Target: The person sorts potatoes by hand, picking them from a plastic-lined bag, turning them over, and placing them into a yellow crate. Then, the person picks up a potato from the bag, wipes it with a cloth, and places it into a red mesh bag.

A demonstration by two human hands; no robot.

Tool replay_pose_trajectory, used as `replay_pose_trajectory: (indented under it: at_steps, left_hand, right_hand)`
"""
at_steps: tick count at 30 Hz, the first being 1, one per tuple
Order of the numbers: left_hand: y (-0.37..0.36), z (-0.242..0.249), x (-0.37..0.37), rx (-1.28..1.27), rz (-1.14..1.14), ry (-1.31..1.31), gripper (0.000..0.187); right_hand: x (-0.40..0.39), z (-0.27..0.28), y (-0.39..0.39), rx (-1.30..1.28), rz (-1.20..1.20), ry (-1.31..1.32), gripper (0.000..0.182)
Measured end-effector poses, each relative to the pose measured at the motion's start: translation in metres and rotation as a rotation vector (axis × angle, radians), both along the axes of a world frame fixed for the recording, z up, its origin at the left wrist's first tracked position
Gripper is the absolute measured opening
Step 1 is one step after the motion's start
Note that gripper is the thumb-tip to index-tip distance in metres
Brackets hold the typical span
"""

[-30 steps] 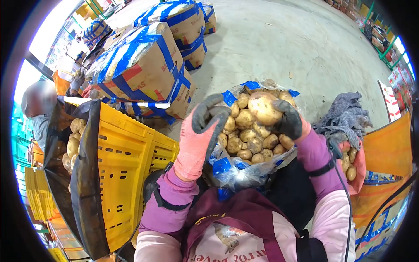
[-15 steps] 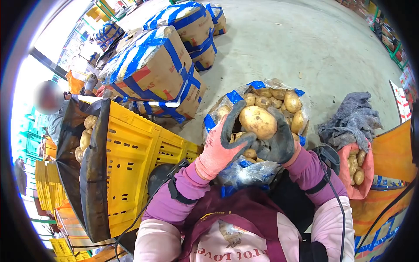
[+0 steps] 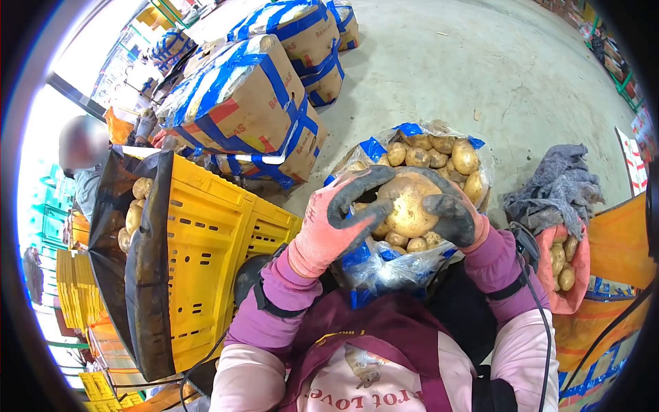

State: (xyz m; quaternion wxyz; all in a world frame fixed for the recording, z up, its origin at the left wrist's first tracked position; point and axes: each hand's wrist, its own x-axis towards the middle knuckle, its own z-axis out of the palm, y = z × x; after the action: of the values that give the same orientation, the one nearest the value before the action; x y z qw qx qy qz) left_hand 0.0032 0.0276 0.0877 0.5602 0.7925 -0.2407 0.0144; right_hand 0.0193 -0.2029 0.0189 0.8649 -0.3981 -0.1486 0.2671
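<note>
A large pale potato point(image 3: 410, 206) is held between my two gloved hands, above a plastic-lined carton point(image 3: 374, 271) edged with blue tape. My left hand point(image 3: 336, 216), in a pink glove with dark grey coating, curls its fingers and thumb about the potato's left side. On the right side, my right hand point(image 3: 461, 214) in a matching glove presses its thumb to the front of the potato, with its other fingers partly hidden behind. Several loose potatoes point(image 3: 439, 154) fill the carton beneath and beyond my hands.
At my left stands a yellow slatted crate point(image 3: 206, 254) with a black liner holding potatoes. Taped cardboard boxes point(image 3: 240, 103) are stacked ahead. To the right are a grey cloth point(image 3: 552, 185) and a pink bag point(image 3: 576, 281) of potatoes. Another person point(image 3: 86, 182) is beyond the crate.
My hands have turned the large potato, so a rounder side faces up. My right hand has shifted its grip, bringing the thumb to the potato's front. My left hand stays by its left side.
</note>
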Motion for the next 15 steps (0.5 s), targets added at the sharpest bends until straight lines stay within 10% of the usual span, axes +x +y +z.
replay_pose_trajectory:
  at_steps: [15]
  left_hand:
    - [0.011, -0.021, 0.001, 0.236, -0.048, 0.05, 0.064]
  right_hand:
    - [-0.008, 0.025, 0.001, -0.332, -0.145, -0.285, 0.055]
